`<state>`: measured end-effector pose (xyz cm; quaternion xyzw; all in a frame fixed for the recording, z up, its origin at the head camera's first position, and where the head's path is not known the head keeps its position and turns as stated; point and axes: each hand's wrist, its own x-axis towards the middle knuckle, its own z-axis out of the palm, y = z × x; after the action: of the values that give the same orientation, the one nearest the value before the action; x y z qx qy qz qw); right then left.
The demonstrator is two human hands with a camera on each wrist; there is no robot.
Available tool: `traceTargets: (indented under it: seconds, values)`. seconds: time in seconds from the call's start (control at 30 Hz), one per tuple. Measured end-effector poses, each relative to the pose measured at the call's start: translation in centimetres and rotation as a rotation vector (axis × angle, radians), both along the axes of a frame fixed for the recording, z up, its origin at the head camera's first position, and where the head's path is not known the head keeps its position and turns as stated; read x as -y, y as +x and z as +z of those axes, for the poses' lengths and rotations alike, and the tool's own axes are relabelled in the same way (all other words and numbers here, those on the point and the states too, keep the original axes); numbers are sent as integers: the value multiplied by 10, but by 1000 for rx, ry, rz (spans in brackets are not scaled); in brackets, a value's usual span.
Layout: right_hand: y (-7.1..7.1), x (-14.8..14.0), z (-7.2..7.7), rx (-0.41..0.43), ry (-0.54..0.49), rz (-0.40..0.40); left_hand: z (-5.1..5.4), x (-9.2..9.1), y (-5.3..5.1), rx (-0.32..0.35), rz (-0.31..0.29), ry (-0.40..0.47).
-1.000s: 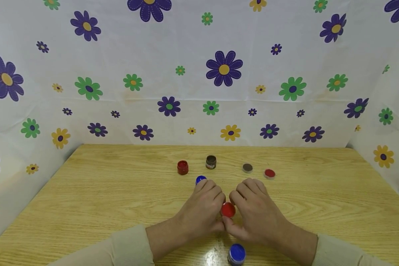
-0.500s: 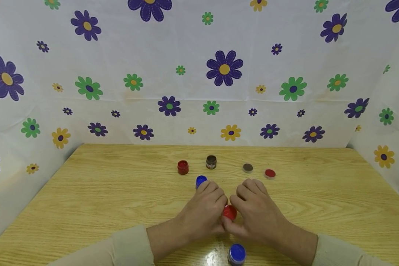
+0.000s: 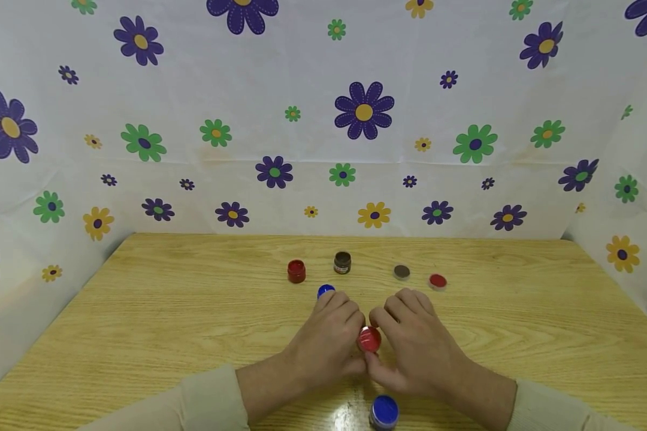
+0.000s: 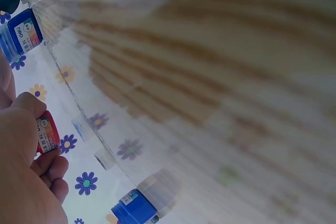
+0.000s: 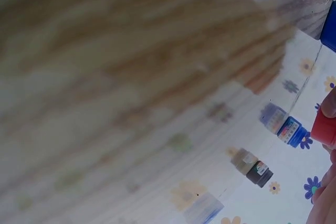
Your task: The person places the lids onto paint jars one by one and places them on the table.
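Near the middle of the table, both hands meet at a small red paint jar [image 3: 369,339], its round red top facing up. In the head view my left hand [image 3: 326,338] holds it from the left; the left wrist view shows the labelled side of the jar [image 4: 46,134] between thumb and fingers. My right hand [image 3: 417,344] pinches the jar's top between a curled forefinger and thumb. The fingers partly hide the jar. Just beyond the left knuckles stands a blue jar [image 3: 326,290], partly covered. Closer to the front is another blue jar [image 3: 384,410].
Toward the back stand an open dark red jar [image 3: 296,272] and a dark brown jar [image 3: 342,263]. To their right lie a dark lid [image 3: 401,272] and a red lid [image 3: 438,282]. A flowered cloth [image 3: 302,137] surrounds the wooden table [image 3: 194,299] at the back and sides.
The red jar shifted slightly right and nearer, then came back left. My right fingers and thumb moved slightly around its top. The other jars and lids stayed in place.
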<state>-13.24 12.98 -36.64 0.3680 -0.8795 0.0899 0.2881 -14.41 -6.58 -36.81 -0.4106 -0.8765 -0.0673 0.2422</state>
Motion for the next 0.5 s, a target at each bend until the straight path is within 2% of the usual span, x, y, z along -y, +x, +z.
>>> traceTargets:
  seconds: [0.5]
  values:
    - [-1, 0, -1, -55, -22, 33, -1, -1, 0, -53, -10, 8]
